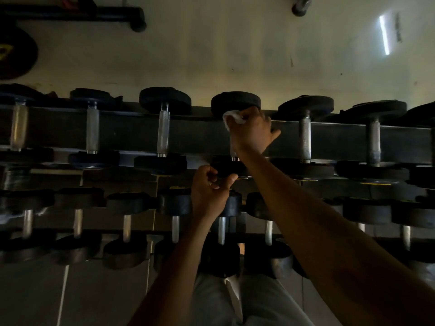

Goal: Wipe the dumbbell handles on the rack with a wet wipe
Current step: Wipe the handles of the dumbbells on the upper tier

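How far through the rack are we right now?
Nothing in this view shows which handles are already clean. In hand: the right hand grips the wet wipe around the handle of the upper-row dumbbell, while the left hand holds its near head. The other upper-row handles and the lower row show no contact; whether they were wiped is unclear.

Bare forearms, no sleeves; left hand (207, 191), right hand (251, 132); light grey trousers (259, 302) below.
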Demonstrator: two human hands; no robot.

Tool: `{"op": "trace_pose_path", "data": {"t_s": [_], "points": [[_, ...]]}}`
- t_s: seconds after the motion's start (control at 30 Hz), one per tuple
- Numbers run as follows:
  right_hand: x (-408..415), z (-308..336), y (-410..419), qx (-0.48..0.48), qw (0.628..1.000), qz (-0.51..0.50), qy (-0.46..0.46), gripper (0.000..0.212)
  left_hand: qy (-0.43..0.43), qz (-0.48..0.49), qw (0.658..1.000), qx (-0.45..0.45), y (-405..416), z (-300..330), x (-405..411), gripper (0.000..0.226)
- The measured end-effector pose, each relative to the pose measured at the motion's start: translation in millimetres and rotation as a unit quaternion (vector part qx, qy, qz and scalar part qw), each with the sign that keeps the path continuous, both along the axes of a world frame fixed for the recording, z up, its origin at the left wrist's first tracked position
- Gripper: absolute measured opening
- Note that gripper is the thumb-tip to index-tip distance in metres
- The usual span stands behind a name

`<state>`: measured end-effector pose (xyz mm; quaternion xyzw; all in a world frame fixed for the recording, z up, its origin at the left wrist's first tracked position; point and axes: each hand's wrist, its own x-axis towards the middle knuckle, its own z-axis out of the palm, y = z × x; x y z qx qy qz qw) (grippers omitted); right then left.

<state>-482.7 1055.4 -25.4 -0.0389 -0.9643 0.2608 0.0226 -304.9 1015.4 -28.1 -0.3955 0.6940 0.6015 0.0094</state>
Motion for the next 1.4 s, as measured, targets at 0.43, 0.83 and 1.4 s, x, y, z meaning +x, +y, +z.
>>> {"op": "trace_pose_path", "data": {"t_s": [0.43, 0.83, 1.4], "points": [[-16, 15, 20, -0.332, 0.883, -0.155, -0.294, 0.017, -0.003, 0.008, 1.0, 0.007, 2, 3, -1, 0.041], [-27, 12, 27, -0.347, 0.856, -0.106, -0.369, 0.021, -0.013, 0.003, 1.0, 0.012, -1, 2, -2, 0.039], [-21, 7, 72, -0.31, 0.826, 0.033, -0.47, 0.005, -0.012, 0.007, 1.0, 0.001, 1, 3, -4, 0.041]]}}
